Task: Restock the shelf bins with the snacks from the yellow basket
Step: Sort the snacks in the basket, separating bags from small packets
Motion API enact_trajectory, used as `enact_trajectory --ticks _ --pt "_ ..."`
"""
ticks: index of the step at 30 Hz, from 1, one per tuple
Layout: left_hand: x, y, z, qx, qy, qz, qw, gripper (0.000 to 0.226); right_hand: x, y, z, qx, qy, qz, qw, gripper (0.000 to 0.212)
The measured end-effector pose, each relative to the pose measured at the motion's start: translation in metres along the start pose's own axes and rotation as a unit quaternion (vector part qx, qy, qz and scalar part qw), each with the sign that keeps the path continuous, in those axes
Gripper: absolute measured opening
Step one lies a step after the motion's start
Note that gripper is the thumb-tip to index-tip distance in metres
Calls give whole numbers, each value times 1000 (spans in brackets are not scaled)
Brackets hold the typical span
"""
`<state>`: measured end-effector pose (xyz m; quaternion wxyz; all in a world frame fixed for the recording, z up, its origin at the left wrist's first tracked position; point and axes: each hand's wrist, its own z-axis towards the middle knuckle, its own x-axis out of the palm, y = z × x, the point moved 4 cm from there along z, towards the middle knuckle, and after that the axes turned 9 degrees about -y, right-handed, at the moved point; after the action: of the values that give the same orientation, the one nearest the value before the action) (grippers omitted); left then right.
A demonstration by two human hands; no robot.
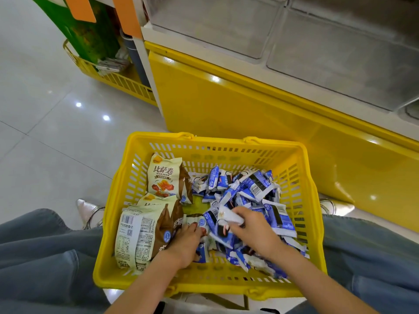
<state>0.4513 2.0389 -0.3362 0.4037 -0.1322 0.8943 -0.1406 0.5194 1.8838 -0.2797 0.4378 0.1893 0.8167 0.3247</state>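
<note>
**A:** Where is the stock sitting?

**B:** It is sitting in the yellow slotted plastic basket (217, 140). The basket is resting on the pale glossy tiled floor (45, 114), between the person's legs in blue jeans (45, 257). Small blue-and-white foil snack packets (256, 186) are lying heaped across its right half. Large cream-and-brown snack bags (163, 175) are standing and leaning along its left side, and the nearest one is showing its barcode back.

**A:** And the hands?

**B:** Both are reaching into the basket from the near edge. The right hand (249, 225) is pinching a white-edged packet (230, 215) between thumb and curled fingers, holding it just above the near middle of the heap. The left hand (186, 243) is pointing fingers-down into the packets just beside the nearest big bag, with its fingertips touching wrappers. I cannot tell whether it is gripping anything.

**A:** And the shelf?

**B:** Clear plastic shelf bins (215, 26) are showing at far right. They are sitting above a glossy yellow cabinet panel (226, 105), which is standing just beyond the basket. The bin interiors are too blurred to read.

**A:** Anything else?

**B:** A second yellow slotted basket (127, 83) is sitting on the floor at far left, holding tall green packaging (90, 35). A silvery pointed shoe (87, 210) is poking out just left of the near basket.
</note>
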Motion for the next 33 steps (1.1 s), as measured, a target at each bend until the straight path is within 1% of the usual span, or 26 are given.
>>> enact_trajectory --ticks 2,5,7,9,11,13,15,17,19,20,21,22,23,24,26,28,30,33 --pt "-3 -3 -2 4 -5 -33 999 55 -27 3 4 3 -69 24 997 10" --pt "-11 -9 -7 11 -13 -83 996 47 -65 -2 14 23 -162 38 986 21" --pt "-23 -17 -9 10 -53 -161 985 39 -83 -11 20 53 -198 43 978 29" --pt "-41 -28 -9 3 -118 -271 955 33 -92 -21 26 84 -193 34 977 33" --pt "-62 -40 -3 2 -182 -338 923 28 -92 -31 31 105 -167 -5 980 36" --pt "-81 -50 12 -9 -217 -385 897 25 -91 -39 33 112 -149 -57 981 41" --pt "-97 -61 32 -27 -230 -412 881 31 -91 -44 33 117 -146 -84 979 45" --pt "-107 -73 53 -41 -212 -415 884 39 -93 -44 33 120 -144 -90 978 47" --pt "-109 -83 69 -55 -147 -409 899 55 -96 -40 33 107 -154 -104 977 48" --pt "-109 -87 73 -52 -113 -390 912 58 -98 -36 32 92 -165 -118 975 48" --pt "-111 -90 74 -38 -97 -356 929 58 -101 -31 30 71 -181 -130 972 46" --pt "-115 -90 72 -19 -102 -314 944 55 -103 -23 27 46 -198 -135 970 44" --pt "-121 -88 66 3 -127 -277 952 51 -103 -15 24 18 -212 -132 968 41" --pt "-128 -84 56 23 -168 -247 954 46 -101 -5 21 -12 -220 -124 967 37" --pt "-145 -69 28 55 -274 -206 938 37 -86 14 16 -59 -202 -96 973 32" --pt "-160 -47 -4 65 -366 -189 909 33 -56 30 15 -74 -136 -59 986 30" --pt "-170 -18 -30 50 -437 -195 876 32 -16 41 17 -78 -53 -44 995 30" --pt "-171 34 -55 -18 -524 -187 830 24 42 47 28 -55 41 -41 997 32"
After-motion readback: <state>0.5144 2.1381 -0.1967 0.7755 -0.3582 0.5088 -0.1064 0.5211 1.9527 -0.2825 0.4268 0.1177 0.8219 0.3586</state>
